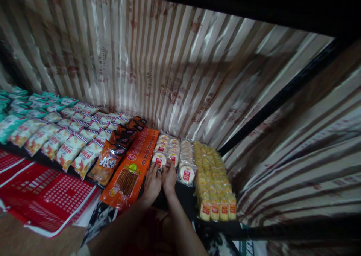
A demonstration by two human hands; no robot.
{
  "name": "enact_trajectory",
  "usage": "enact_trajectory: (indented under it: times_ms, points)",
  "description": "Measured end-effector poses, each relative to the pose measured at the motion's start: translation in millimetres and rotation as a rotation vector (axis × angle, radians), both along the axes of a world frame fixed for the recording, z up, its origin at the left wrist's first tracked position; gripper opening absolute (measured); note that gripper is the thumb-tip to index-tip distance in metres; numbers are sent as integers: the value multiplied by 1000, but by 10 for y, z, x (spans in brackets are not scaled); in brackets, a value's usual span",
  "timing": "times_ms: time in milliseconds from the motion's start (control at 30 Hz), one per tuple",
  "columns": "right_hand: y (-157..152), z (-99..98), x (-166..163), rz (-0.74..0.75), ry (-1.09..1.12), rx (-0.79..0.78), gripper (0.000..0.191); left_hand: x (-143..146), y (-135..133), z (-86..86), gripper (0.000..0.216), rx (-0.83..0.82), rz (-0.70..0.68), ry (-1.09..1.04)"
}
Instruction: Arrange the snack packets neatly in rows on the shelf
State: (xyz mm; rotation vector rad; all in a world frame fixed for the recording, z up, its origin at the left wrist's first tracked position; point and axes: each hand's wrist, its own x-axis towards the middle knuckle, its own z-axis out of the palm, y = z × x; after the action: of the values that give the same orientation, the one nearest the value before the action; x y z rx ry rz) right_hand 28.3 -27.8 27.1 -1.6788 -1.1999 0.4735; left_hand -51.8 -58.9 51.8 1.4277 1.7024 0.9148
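The long flat packets [130,169] were orange; the round cakes [169,150] pale with red labels; the small bars [211,177] yellow with red bands. The basket [42,195] was red, the backing sheet [175,71] brown-and-cream striped.

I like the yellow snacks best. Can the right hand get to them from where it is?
Probably yes. The right hand rests at the round white cakes, and the yellow snack packs lie just beyond those cakes on the same shelf, with nothing standing between.

round cakes [172,150] between long packets [132,169], stacked bars [211,177]
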Motion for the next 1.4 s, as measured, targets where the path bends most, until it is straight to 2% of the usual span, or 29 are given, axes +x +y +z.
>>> enact_trajectory:
  times_ms: [267,733,833,933,1067,1233,1400]
  points:
    - [142,-50,-4,-8,-31,2,22,19,199,-73,48,19,-54,10]
    - [243,-58,-14,49,-120,47,25,29,429,-337,48,50,-154,129]
    - [214,9,-30,48,-230,-15,28,50,466,-413,47,85,-168,152]
    - [177,98,-51,53,-342,-152,30,83,490,-477,46,129,-181,134]
    - [158,166,-56,56,-393,-247,31,87,508,-530,46,151,-187,115]
    - [166,126,-38,86,-393,-215,33,85,514,-497,46,164,-170,108]
    - [159,-10,-45,131,-377,-88,36,432,476,-290,50,205,-118,69]
